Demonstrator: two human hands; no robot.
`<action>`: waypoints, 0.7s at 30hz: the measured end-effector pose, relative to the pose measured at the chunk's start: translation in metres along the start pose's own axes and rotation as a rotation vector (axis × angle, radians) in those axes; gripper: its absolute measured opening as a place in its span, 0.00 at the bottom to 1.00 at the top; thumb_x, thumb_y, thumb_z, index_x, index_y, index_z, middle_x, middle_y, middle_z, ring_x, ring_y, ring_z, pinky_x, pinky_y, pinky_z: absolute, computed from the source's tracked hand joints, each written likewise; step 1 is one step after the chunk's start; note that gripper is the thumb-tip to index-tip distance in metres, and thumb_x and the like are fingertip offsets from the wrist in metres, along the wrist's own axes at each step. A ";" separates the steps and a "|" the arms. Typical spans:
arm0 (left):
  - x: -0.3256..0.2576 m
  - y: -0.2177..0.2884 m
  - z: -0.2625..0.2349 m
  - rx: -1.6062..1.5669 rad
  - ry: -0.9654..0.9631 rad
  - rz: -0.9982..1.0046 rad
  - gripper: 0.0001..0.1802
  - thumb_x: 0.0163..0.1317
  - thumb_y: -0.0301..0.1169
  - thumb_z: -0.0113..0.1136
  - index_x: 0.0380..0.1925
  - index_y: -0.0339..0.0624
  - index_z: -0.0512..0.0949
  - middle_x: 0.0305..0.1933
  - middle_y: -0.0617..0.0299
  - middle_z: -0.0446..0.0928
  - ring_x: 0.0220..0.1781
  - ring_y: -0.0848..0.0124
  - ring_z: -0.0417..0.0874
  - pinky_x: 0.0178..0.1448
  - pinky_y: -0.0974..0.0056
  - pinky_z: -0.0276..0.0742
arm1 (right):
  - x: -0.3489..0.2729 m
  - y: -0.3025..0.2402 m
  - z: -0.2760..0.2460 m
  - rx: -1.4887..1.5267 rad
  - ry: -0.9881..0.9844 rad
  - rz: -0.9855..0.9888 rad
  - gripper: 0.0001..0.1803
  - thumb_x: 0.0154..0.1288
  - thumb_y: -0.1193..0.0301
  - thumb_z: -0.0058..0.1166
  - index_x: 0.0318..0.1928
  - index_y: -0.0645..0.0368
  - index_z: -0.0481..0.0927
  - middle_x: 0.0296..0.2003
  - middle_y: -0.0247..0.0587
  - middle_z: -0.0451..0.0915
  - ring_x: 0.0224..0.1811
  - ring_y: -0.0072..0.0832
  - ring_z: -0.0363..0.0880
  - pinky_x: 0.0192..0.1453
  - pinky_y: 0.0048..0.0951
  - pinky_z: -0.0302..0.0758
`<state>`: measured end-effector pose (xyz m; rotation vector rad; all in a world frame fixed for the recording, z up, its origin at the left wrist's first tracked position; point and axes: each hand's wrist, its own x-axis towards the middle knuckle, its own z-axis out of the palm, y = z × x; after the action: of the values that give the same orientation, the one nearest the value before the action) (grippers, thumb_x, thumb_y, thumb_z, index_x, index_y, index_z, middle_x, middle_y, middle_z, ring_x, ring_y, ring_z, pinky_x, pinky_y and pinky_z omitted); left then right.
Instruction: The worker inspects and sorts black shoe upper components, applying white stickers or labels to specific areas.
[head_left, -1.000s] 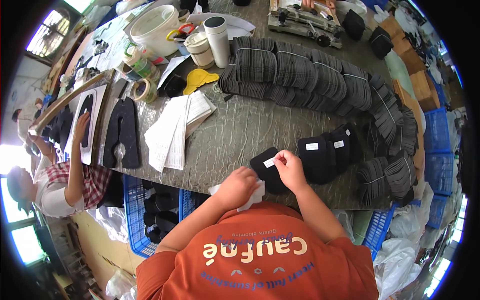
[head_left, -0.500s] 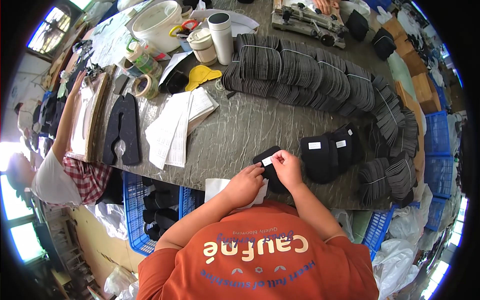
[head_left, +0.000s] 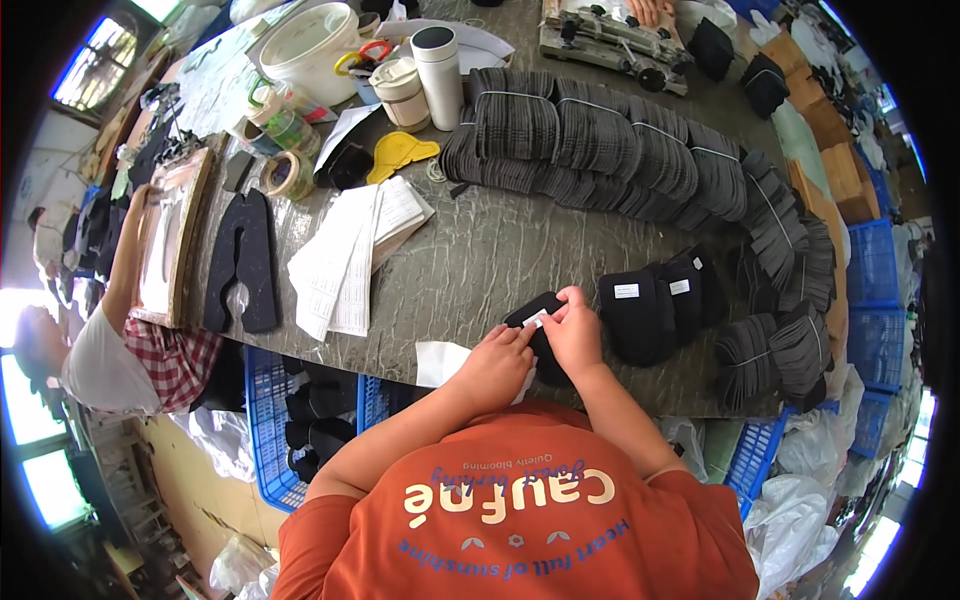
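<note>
A black, round-ended flat pad [head_left: 540, 302] lies on the table in front of me, its near part partly covered by my hands. On it is a small white label [head_left: 536, 317]. My left hand [head_left: 500, 360] rests on the pad with its fingers stretched toward the label, fingertips touching it. My right hand [head_left: 575, 335] pinches at the label's right end with thumb and forefinger. Just right of it lie similar black pads [head_left: 636, 320], overlapping, with white labels on them. A white sheet [head_left: 436, 362] sticks out beside my left wrist at the table edge.
Bundled stacks of dark pads [head_left: 600, 135] curve across the back and right. Printed papers [head_left: 340, 255], a black cutout [head_left: 242, 265], tape rolls [head_left: 288, 175], a white tumbler [head_left: 437, 75] and a bucket [head_left: 310, 50] stand left. Blue crates [head_left: 268, 430] sit below. A co-worker [head_left: 120, 350] is far left.
My left fingers have stretched further onto the label, and my right hand has shifted slightly up. More of the white sheet shows. The co-worker's raised arm at the left has come down.
</note>
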<state>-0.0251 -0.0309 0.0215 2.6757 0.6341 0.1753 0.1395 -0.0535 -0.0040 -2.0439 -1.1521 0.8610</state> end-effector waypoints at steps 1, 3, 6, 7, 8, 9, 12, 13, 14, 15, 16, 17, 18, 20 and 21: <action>0.004 0.000 -0.001 0.000 0.000 0.000 0.11 0.59 0.32 0.51 0.30 0.35 0.78 0.60 0.47 0.71 0.50 0.60 0.75 0.61 0.56 0.65 | -0.002 -0.001 0.002 -0.163 0.119 -0.125 0.19 0.52 0.73 0.63 0.43 0.59 0.70 0.26 0.43 0.77 0.32 0.42 0.78 0.36 0.38 0.75; 0.014 -0.001 -0.006 -0.008 -0.121 -0.048 0.10 0.57 0.32 0.53 0.28 0.38 0.79 0.60 0.50 0.70 0.46 0.63 0.75 0.57 0.58 0.67 | -0.002 0.004 0.004 -0.327 0.237 -0.251 0.17 0.52 0.73 0.62 0.42 0.59 0.71 0.28 0.43 0.76 0.35 0.44 0.77 0.39 0.39 0.74; 0.019 -0.005 -0.002 0.032 -0.080 -0.007 0.09 0.56 0.33 0.53 0.28 0.40 0.80 0.61 0.53 0.70 0.46 0.65 0.73 0.53 0.61 0.67 | 0.003 0.023 0.008 -0.219 0.294 -0.357 0.14 0.53 0.73 0.61 0.38 0.57 0.71 0.30 0.43 0.73 0.37 0.46 0.73 0.43 0.40 0.72; 0.018 -0.005 -0.003 -0.039 -0.132 -0.039 0.08 0.55 0.32 0.55 0.27 0.39 0.79 0.62 0.54 0.70 0.50 0.62 0.72 0.56 0.58 0.67 | 0.003 0.025 0.010 -0.214 0.286 -0.422 0.12 0.53 0.74 0.60 0.37 0.57 0.71 0.30 0.42 0.74 0.36 0.45 0.72 0.43 0.40 0.71; 0.015 -0.006 -0.003 -0.038 -0.131 -0.036 0.08 0.55 0.32 0.55 0.27 0.39 0.79 0.62 0.54 0.70 0.50 0.62 0.72 0.56 0.58 0.67 | 0.003 0.028 0.010 -0.209 0.279 -0.486 0.11 0.53 0.74 0.60 0.35 0.56 0.71 0.29 0.42 0.74 0.35 0.45 0.72 0.44 0.40 0.70; 0.008 -0.008 -0.001 -0.111 -0.069 -0.026 0.08 0.54 0.31 0.56 0.27 0.38 0.79 0.63 0.54 0.69 0.53 0.60 0.71 0.59 0.57 0.66 | 0.003 0.027 0.010 -0.158 0.289 -0.493 0.10 0.56 0.75 0.58 0.35 0.57 0.69 0.27 0.45 0.74 0.34 0.48 0.74 0.39 0.42 0.71; -0.010 -0.008 0.008 -0.229 0.011 -0.027 0.07 0.54 0.28 0.58 0.27 0.34 0.77 0.65 0.53 0.67 0.62 0.54 0.68 0.66 0.53 0.63 | 0.003 0.028 0.001 0.004 0.232 -0.224 0.10 0.58 0.75 0.57 0.34 0.58 0.68 0.25 0.50 0.74 0.30 0.52 0.75 0.32 0.45 0.71; -0.014 -0.008 0.011 -0.246 0.023 -0.030 0.07 0.54 0.28 0.58 0.27 0.34 0.77 0.64 0.52 0.68 0.63 0.54 0.68 0.65 0.53 0.63 | 0.006 0.029 -0.006 0.047 0.254 -0.278 0.09 0.60 0.75 0.55 0.34 0.58 0.66 0.23 0.53 0.74 0.27 0.54 0.75 0.28 0.47 0.69; -0.016 -0.010 0.014 -0.264 0.036 -0.032 0.06 0.55 0.27 0.58 0.26 0.34 0.76 0.64 0.52 0.68 0.63 0.53 0.67 0.65 0.53 0.64 | 0.008 0.031 -0.015 0.093 0.251 -0.292 0.09 0.61 0.76 0.54 0.33 0.58 0.66 0.23 0.53 0.73 0.27 0.54 0.75 0.28 0.46 0.69; -0.016 -0.012 0.015 -0.322 0.040 -0.068 0.05 0.55 0.26 0.57 0.26 0.35 0.76 0.63 0.52 0.69 0.62 0.54 0.69 0.65 0.53 0.65 | 0.009 0.027 -0.028 0.060 0.263 -0.261 0.09 0.61 0.76 0.54 0.33 0.58 0.66 0.22 0.53 0.73 0.27 0.54 0.75 0.28 0.46 0.69; -0.016 -0.012 0.013 -0.322 0.041 -0.072 0.05 0.55 0.26 0.57 0.26 0.35 0.76 0.63 0.52 0.69 0.62 0.54 0.69 0.65 0.53 0.65 | 0.009 0.024 -0.043 0.027 0.273 -0.229 0.09 0.61 0.76 0.54 0.33 0.58 0.66 0.22 0.53 0.73 0.26 0.54 0.75 0.28 0.46 0.69; -0.014 -0.013 0.012 -0.348 0.069 -0.096 0.06 0.56 0.27 0.57 0.27 0.35 0.77 0.58 0.52 0.73 0.59 0.55 0.72 0.63 0.55 0.66 | 0.012 0.024 -0.057 -0.053 0.322 -0.215 0.09 0.61 0.76 0.54 0.33 0.58 0.66 0.23 0.52 0.73 0.26 0.53 0.74 0.29 0.45 0.69; -0.011 -0.012 0.010 -0.376 0.097 -0.113 0.07 0.58 0.28 0.56 0.28 0.34 0.78 0.54 0.52 0.76 0.56 0.55 0.74 0.61 0.56 0.68 | 0.014 0.025 -0.074 -0.137 0.377 -0.197 0.09 0.60 0.76 0.54 0.33 0.58 0.66 0.24 0.51 0.73 0.26 0.51 0.74 0.29 0.44 0.70; -0.009 -0.012 0.005 -0.493 0.168 -0.211 0.07 0.59 0.28 0.55 0.28 0.34 0.78 0.47 0.51 0.78 0.50 0.54 0.76 0.57 0.56 0.70 | 0.015 0.014 -0.097 -0.530 0.594 -0.497 0.12 0.54 0.73 0.58 0.39 0.54 0.71 0.33 0.42 0.75 0.41 0.43 0.72 0.44 0.43 0.68; -0.008 -0.012 0.003 -0.609 0.238 -0.302 0.08 0.60 0.28 0.55 0.28 0.33 0.78 0.40 0.49 0.80 0.45 0.53 0.78 0.52 0.56 0.73 | 0.010 0.006 -0.099 -0.540 0.543 -0.525 0.13 0.53 0.72 0.59 0.39 0.54 0.73 0.34 0.41 0.75 0.42 0.42 0.71 0.46 0.42 0.67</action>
<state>-0.0362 -0.0255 0.0133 1.9661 0.8812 0.5166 0.2237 -0.0671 0.0471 -2.0167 -1.5839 -0.2814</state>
